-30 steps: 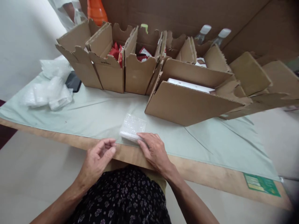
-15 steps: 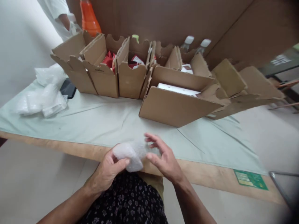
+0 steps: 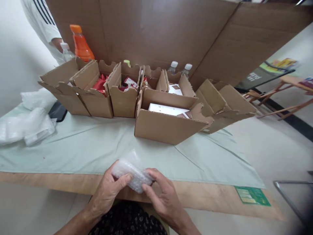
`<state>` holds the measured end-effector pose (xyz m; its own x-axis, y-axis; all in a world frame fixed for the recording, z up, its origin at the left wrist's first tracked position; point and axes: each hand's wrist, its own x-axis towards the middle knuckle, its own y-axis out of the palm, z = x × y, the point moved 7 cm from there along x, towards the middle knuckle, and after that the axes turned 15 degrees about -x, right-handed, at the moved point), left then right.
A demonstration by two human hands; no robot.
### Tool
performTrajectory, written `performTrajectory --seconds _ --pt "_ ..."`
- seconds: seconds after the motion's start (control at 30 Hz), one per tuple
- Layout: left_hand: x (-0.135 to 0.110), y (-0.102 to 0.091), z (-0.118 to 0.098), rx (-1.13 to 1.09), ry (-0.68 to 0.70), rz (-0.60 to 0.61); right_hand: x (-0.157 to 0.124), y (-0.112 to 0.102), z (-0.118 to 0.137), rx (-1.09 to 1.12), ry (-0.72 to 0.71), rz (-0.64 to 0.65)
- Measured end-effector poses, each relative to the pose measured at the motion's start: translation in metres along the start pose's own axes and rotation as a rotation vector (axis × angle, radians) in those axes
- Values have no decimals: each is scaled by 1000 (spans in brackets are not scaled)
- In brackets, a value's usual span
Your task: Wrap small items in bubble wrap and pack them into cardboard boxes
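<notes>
A small bundle of clear bubble wrap (image 3: 133,174) is held above the table's front edge. My left hand (image 3: 106,191) grips its left end, thumb on top and fingers behind. At the right end, my right hand (image 3: 162,195) pinches the wrap between thumb and fingers. One loose flap of the wrap stands up at the back. Whatever the wrap may enclose cannot be made out. Beyond my hands stands a cardboard box (image 3: 168,129) with white flat pieces (image 3: 168,110) inside.
Several cardboard bins (image 3: 97,107) line the back, some with red packets (image 3: 100,84). More bubble wrap (image 3: 31,120) lies at the left by a dark flat object (image 3: 57,111). An orange bottle (image 3: 81,45) and a person's sleeve (image 3: 45,27) are behind. A green card (image 3: 253,195) sits at the front right edge.
My right hand, apart from the bubble wrap with fingers spread before, has closed on its right end. The view has shifted, so the boxes appear lower and further left.
</notes>
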<state>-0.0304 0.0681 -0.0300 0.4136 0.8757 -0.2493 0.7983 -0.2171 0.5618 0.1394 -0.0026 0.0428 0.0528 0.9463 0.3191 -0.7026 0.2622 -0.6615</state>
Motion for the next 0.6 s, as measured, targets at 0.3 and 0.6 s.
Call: performTrajectory --seconds 0.3,0.6 --pt "87 37 -66 494 568 61 140 -174 16 -379 22 -336" --pt "106 44 -21 625 478 185 272 -100 27 -677 139 338"
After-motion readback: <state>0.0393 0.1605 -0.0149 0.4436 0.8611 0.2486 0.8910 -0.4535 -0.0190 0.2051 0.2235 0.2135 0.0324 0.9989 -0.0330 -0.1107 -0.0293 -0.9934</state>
